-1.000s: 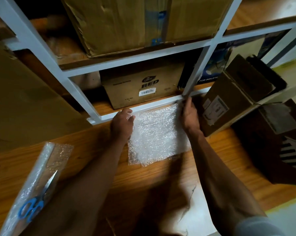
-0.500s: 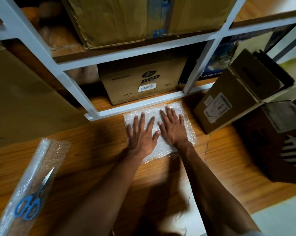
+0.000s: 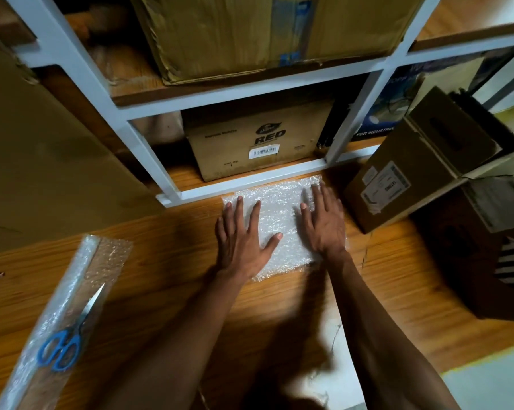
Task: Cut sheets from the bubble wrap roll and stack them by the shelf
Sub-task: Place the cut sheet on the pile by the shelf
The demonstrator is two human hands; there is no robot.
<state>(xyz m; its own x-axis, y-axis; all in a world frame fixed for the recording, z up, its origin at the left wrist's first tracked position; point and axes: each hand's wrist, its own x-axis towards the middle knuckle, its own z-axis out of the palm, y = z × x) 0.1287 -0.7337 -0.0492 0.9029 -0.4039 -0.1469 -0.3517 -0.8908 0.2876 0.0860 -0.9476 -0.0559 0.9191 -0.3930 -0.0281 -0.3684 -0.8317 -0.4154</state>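
Both hands — left [image 3: 240,238], right [image 3: 323,226] — flat, fingers straight and spread, pressing the sheet [image 3: 279,217] on the floor just beside the shelf [image 3: 249,179] — likely to flatten the stack.

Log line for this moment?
hands: left, right flat on sheet | sheet: by shelf | scissors: on roll
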